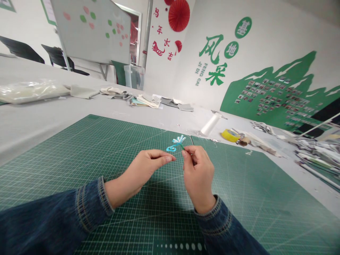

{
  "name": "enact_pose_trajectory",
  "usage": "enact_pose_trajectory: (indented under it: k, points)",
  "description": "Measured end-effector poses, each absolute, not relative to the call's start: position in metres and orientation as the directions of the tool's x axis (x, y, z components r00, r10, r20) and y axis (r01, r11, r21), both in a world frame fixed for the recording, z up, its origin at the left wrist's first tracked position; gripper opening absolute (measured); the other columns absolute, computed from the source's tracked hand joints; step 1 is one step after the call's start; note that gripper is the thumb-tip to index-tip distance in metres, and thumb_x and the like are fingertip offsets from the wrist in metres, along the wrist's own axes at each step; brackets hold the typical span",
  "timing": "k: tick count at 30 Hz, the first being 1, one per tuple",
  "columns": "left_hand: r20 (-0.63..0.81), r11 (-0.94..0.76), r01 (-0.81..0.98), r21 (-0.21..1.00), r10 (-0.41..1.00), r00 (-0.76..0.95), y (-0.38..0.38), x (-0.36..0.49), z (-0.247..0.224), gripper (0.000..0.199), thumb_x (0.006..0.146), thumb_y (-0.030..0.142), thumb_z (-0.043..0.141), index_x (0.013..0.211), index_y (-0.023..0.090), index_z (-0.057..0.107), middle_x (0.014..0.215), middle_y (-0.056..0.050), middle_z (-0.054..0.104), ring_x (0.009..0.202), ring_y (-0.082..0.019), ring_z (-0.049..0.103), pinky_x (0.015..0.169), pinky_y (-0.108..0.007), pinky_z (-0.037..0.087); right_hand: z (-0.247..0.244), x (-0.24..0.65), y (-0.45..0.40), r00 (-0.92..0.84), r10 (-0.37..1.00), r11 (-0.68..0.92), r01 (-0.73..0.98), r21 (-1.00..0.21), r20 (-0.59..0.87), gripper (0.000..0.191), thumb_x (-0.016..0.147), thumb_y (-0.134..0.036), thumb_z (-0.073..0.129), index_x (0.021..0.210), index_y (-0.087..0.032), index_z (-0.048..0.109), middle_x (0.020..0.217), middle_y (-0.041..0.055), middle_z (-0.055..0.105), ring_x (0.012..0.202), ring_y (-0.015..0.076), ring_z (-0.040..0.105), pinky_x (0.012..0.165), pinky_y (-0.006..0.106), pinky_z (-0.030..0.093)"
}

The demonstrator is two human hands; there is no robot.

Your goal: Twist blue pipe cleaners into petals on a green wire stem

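A small blue-and-white flower-shaped ornament (178, 140) with a blue curl at its lower left is held up above the green cutting mat (119, 141). My right hand (198, 173) pinches its short green stem between thumb and forefinger, the other fingers curled in. Just left of it, my left hand (142, 168) has its thumb pressed toward the fingers, tips close below the blue curl. Whether anything thin sits between those left fingertips is too small to make out.
Beyond the mat lie a white roll (210, 124), a roll of yellow tape (230, 135) and fabric scraps (148, 101). A plastic-wrapped bundle (32, 91) rests at the far left. Stacked strips and pieces (318, 156) crowd the right side.
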State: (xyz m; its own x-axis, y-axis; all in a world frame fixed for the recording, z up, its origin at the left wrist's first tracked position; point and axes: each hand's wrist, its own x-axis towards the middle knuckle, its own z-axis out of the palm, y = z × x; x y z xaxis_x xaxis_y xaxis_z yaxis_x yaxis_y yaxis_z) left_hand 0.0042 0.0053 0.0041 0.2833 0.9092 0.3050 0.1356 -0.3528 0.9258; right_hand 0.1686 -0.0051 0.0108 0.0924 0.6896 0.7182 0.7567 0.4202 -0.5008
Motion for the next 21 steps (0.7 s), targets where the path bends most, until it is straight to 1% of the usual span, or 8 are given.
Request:
enact_pose_trajectory:
  k: [2,4,7,9,12,15,18,21]
  points:
    - [0.299,-0.339,0.114,0.934,0.915,0.270,0.000,0.008,0.005,0.020,0.092,0.027,0.058,0.093,0.016,0.074,0.088,-0.007,0.077,0.072,-0.016,0.068,0.059,-0.027,0.054,0.010,0.169,-0.004,0.084,0.678,0.398,0.793,-0.461,0.730,0.006,0.091,-0.017,0.052,0.090,-0.020,0.056,0.081,0.0023,0.060,0.073,0.0183,0.057,0.067,0.033,0.044]
    - [0.303,-0.350,0.131,0.928,0.910,0.282,-0.003,0.008,0.006,0.017,0.090,0.025,0.060,0.090,0.018,0.074,0.087,-0.005,0.077,0.074,-0.016,0.069,0.063,-0.027,0.055,0.010,0.169,-0.004,0.045,0.674,0.406,0.812,-0.420,0.738,0.007,0.091,-0.015,0.051,0.089,-0.021,0.054,0.080,0.0020,0.059,0.073,0.0185,0.056,0.067,0.032,0.044]
    - [0.411,-0.485,0.290,0.825,0.867,0.282,-0.004,0.003,0.008,0.013,0.090,0.025,0.061,0.088,0.021,0.074,0.087,0.000,0.076,0.080,-0.015,0.069,0.072,-0.027,0.054,0.011,0.169,-0.004,-0.026,0.673,0.439,0.819,-0.370,0.740,0.011,0.092,-0.013,0.050,0.085,-0.021,0.054,0.079,0.0017,0.057,0.074,0.0180,0.055,0.068,0.032,0.043]
    - [0.571,-0.639,0.466,0.612,0.765,0.298,-0.003,-0.004,0.011,0.014,0.091,0.025,0.060,0.091,0.023,0.074,0.084,0.000,0.074,0.078,-0.015,0.066,0.073,-0.028,0.052,0.012,0.168,-0.006,-0.073,0.672,0.450,0.831,-0.328,0.737,0.014,0.094,-0.013,0.048,0.085,-0.021,0.055,0.080,0.0024,0.057,0.075,0.0181,0.055,0.069,0.032,0.043]
    - [0.730,-0.743,0.645,0.181,0.541,0.417,0.000,-0.017,0.016,0.017,0.094,0.025,0.056,0.097,0.022,0.071,0.075,-0.001,0.067,0.071,-0.015,0.057,0.069,-0.029,0.047,0.013,0.168,-0.009,-0.169,0.651,0.458,0.865,-0.206,0.740,0.018,0.095,-0.012,0.045,0.086,-0.020,0.058,0.082,0.0051,0.060,0.079,0.0202,0.055,0.073,0.034,0.043]
    - [0.748,-0.719,0.694,-0.039,0.440,0.497,0.004,-0.026,0.020,0.018,0.095,0.024,0.053,0.101,0.021,0.070,0.069,0.000,0.060,0.065,-0.014,0.049,0.065,-0.028,0.043,0.015,0.168,-0.011,-0.314,0.627,0.487,0.872,-0.044,0.713,0.022,0.093,-0.007,0.044,0.087,-0.019,0.061,0.086,0.0081,0.065,0.081,0.0226,0.054,0.075,0.037,0.044]
    - [0.742,-0.694,0.717,-0.057,0.451,0.496,0.012,-0.031,0.022,0.019,0.096,0.025,0.052,0.100,0.021,0.070,0.068,0.000,0.058,0.066,-0.014,0.047,0.065,-0.027,0.042,0.017,0.168,-0.012,-0.425,0.623,0.555,0.832,0.012,0.657,0.025,0.093,-0.007,0.043,0.086,-0.019,0.064,0.087,0.0088,0.067,0.078,0.0227,0.053,0.073,0.038,0.044]
    - [0.724,-0.718,0.688,0.102,0.528,0.443,0.023,-0.034,0.023,0.021,0.096,0.029,0.051,0.096,0.021,0.071,0.073,-0.001,0.064,0.072,-0.014,0.054,0.069,-0.027,0.044,0.019,0.168,-0.012,-0.499,0.606,0.694,0.712,-0.105,0.619,0.026,0.094,-0.007,0.043,0.085,-0.019,0.065,0.088,0.0068,0.068,0.079,0.0208,0.055,0.074,0.037,0.047]
